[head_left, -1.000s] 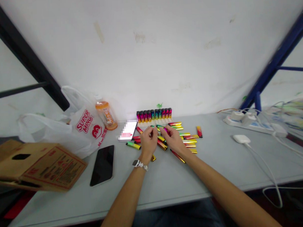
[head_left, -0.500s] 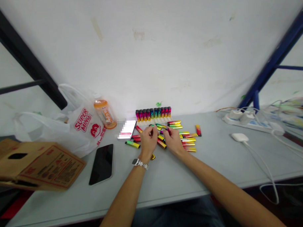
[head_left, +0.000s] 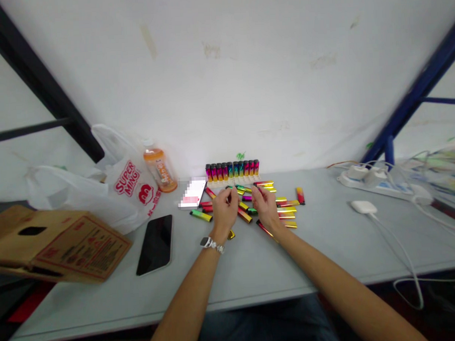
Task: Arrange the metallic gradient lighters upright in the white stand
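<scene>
A row of upright, rainbow-coloured lighters [head_left: 233, 171] with black tops stands in a pale holder [head_left: 246, 180] by the wall. In front of it, loose lighters lie scattered around both hands. My left hand [head_left: 225, 208] is closed in a pinch above the left part of the pile; what its fingertips hold is too small to make out. To its right, my right hand [head_left: 265, 206] has its fingers curled, and their contents are hidden. Between the hands lies a purple lighter [head_left: 245, 198]. A red-and-yellow lighter [head_left: 266, 231] rests just under my right wrist.
On the left are a black-screened phone [head_left: 155, 245], a cardboard box [head_left: 73, 245], a white plastic bag [head_left: 120, 194] and an orange drink bottle [head_left: 160, 168]. A white-screened device [head_left: 193, 193] lies behind the pile. A power strip [head_left: 384, 185] and charger [head_left: 364, 207] with cables sit right.
My right hand has shifted slightly right, widening the gap between the hands. The purple lighter between them and the red-and-yellow one by my right wrist now show more. My left hand stays pinched.
</scene>
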Action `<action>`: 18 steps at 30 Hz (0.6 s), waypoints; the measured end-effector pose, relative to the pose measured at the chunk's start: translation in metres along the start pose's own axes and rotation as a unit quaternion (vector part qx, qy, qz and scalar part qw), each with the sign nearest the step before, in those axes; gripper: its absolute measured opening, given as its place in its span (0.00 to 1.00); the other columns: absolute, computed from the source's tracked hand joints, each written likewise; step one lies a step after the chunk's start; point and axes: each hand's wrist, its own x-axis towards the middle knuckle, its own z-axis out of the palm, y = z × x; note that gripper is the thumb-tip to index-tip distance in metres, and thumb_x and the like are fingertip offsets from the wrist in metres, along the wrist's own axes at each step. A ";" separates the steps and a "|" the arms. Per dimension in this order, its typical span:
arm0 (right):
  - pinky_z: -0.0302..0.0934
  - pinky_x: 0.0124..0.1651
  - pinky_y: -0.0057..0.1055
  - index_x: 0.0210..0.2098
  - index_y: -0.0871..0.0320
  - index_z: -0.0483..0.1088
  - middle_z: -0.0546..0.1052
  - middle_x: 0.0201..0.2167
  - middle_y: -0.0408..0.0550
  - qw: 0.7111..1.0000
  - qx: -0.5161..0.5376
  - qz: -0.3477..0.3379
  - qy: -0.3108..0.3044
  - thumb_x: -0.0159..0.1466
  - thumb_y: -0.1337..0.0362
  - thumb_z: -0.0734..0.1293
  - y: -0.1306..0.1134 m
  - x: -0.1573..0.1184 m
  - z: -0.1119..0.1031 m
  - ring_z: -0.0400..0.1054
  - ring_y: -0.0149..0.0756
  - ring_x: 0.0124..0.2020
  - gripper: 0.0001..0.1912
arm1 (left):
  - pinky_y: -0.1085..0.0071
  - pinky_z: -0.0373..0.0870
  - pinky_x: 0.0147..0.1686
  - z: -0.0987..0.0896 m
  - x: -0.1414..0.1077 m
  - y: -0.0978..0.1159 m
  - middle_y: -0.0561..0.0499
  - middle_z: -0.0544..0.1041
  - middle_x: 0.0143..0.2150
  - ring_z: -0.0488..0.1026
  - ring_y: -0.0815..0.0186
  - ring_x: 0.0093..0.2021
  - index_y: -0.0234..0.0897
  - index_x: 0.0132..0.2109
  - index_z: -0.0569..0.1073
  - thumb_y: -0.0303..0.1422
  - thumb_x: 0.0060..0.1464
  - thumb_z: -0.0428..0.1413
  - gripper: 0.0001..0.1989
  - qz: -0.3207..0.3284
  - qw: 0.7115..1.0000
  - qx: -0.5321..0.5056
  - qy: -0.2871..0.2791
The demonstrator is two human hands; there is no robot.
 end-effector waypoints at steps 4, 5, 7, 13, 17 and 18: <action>0.45 0.27 0.29 0.22 0.54 0.56 0.58 0.17 0.37 0.997 -0.069 0.006 0.035 0.63 0.54 0.60 0.001 0.005 0.001 0.51 0.30 0.22 0.17 | 0.72 0.60 0.28 0.001 0.000 -0.001 0.53 0.67 0.22 0.65 0.69 0.27 0.37 0.23 0.66 0.41 0.64 0.47 0.22 -0.001 1.000 -0.001 0.002; 0.44 0.27 0.30 0.21 0.54 0.55 0.57 0.17 0.37 0.996 -0.084 0.004 0.039 0.62 0.56 0.59 0.001 0.006 0.002 0.51 0.30 0.22 0.16 | 0.72 0.60 0.28 0.001 0.000 -0.001 0.53 0.67 0.22 0.65 0.68 0.27 0.37 0.23 0.66 0.41 0.64 0.47 0.22 -0.002 1.000 -0.001 0.003; 0.43 0.26 0.30 0.20 0.54 0.54 0.55 0.16 0.37 0.994 -0.102 -0.003 0.040 0.61 0.59 0.58 0.001 0.007 0.002 0.50 0.30 0.21 0.14 | 0.72 0.60 0.28 0.001 0.000 -0.001 0.53 0.68 0.22 0.66 0.68 0.27 0.37 0.23 0.66 0.41 0.64 0.47 0.22 -0.004 1.000 0.000 0.005; 0.44 0.27 0.29 0.21 0.53 0.53 0.56 0.17 0.37 0.994 -0.101 -0.004 0.034 0.61 0.59 0.58 0.001 0.005 0.002 0.51 0.30 0.22 0.14 | 0.72 0.60 0.27 0.001 0.000 0.000 0.53 0.68 0.22 0.66 0.68 0.27 0.38 0.23 0.65 0.41 0.64 0.47 0.22 -0.007 1.000 -0.002 0.003; 0.49 0.28 0.28 0.28 0.54 0.60 0.61 0.20 0.37 0.998 -0.066 -0.009 0.013 0.64 0.56 0.60 0.005 0.004 0.004 0.55 0.31 0.24 0.12 | 0.72 0.59 0.28 0.001 0.002 -0.001 0.53 0.67 0.21 0.66 0.68 0.27 0.38 0.23 0.66 0.41 0.64 0.46 0.22 -0.007 1.000 0.015 0.000; 0.51 0.28 0.28 0.32 0.54 0.61 0.62 0.21 0.37 0.999 -0.050 -0.005 0.004 0.64 0.54 0.60 0.006 0.005 0.004 0.56 0.31 0.24 0.11 | 0.72 0.59 0.28 0.000 0.002 -0.002 0.53 0.67 0.21 0.65 0.68 0.27 0.38 0.23 0.66 0.41 0.64 0.46 0.22 -0.007 1.000 0.024 -0.004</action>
